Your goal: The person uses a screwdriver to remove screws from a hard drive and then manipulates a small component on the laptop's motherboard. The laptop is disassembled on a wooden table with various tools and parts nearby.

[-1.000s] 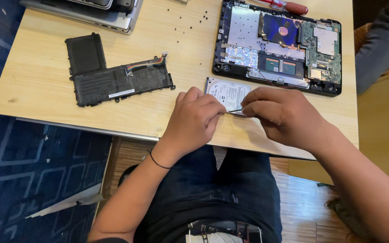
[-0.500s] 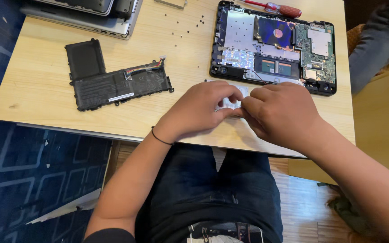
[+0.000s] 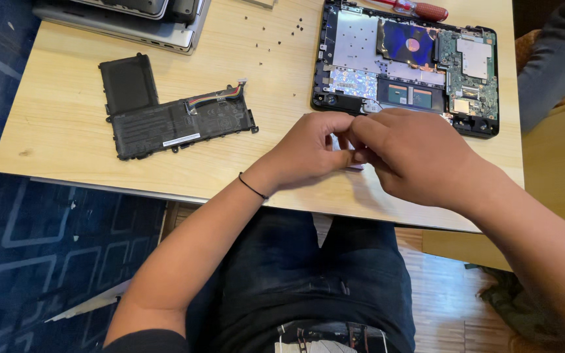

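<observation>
While both curl together, left hand [image 3: 308, 147] and right hand [image 3: 413, 157] pinch flat pale part [image 3: 354, 166], above smooth wooden table [image 3: 67, 111].

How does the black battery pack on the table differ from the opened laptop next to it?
The battery pack is plain black and L-shaped with a bundle of coloured wires at one end; the opened laptop is rectangular and shows green circuit boards, a silver plate and a blue part. The battery pack lies left of the hands; the laptop lies just beyond them. Both lie flat on the wooden table.
</observation>
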